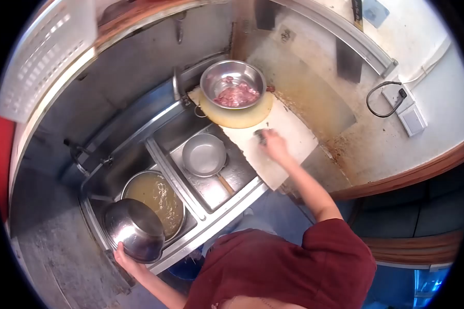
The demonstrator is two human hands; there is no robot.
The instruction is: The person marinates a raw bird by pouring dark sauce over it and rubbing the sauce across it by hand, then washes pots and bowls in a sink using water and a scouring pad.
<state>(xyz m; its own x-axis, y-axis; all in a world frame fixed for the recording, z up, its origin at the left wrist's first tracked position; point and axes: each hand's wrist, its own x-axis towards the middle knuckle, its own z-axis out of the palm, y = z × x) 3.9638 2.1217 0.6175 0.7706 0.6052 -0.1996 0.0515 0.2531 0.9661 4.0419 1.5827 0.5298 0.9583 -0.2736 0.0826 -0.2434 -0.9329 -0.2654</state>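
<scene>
My left hand (126,257) grips the rim of a shiny metal bowl (134,226), which is tipped with its rounded outside towards me. This bowl partly covers a larger round container of cloudy yellowish liquid (152,193) in the left sink basin. Over the white board (294,134), my right hand (274,144) is closed around a small dark thing (261,136), too blurred to name. Just beyond that hand, a steel bowl of raw meat pieces (233,85) stands on a round yellowish board (242,118).
A metal pan with a wooden handle (204,154) lies in the right sink basin. Two taps rise along the sink's back edge. A black cable (379,98) hangs by a wall socket (412,121) at the right. A white perforated basket (49,56) is at upper left.
</scene>
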